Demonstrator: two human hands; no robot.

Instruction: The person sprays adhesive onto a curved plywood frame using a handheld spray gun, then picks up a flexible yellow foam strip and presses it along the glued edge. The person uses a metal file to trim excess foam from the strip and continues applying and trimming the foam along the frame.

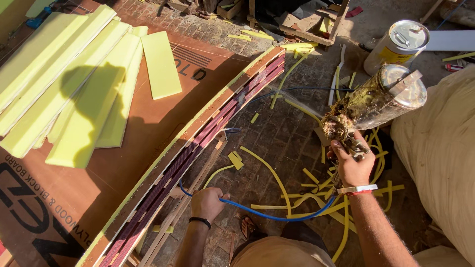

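Note:
My right hand (350, 165) grips a crusted spray gun (373, 105) with a clear cup, its nozzle pointing left; a faint mist reaches the curved laminated wood strip (208, 143). That strip runs diagonally, dark purple-brown with a pale yellow-green edge. Lower down, my left hand (208, 202) is closed around a blue air hose (269, 213) beside the strip's lower part. The hose loops right toward the gun.
Several yellow-green foam boards (74, 84) lie on a brown plywood sheet (163, 123) at left. Yellow foam offcuts (307, 193) litter the brick floor. A white tin can (398, 44) stands upper right. A large cream sack (440, 148) fills the right edge.

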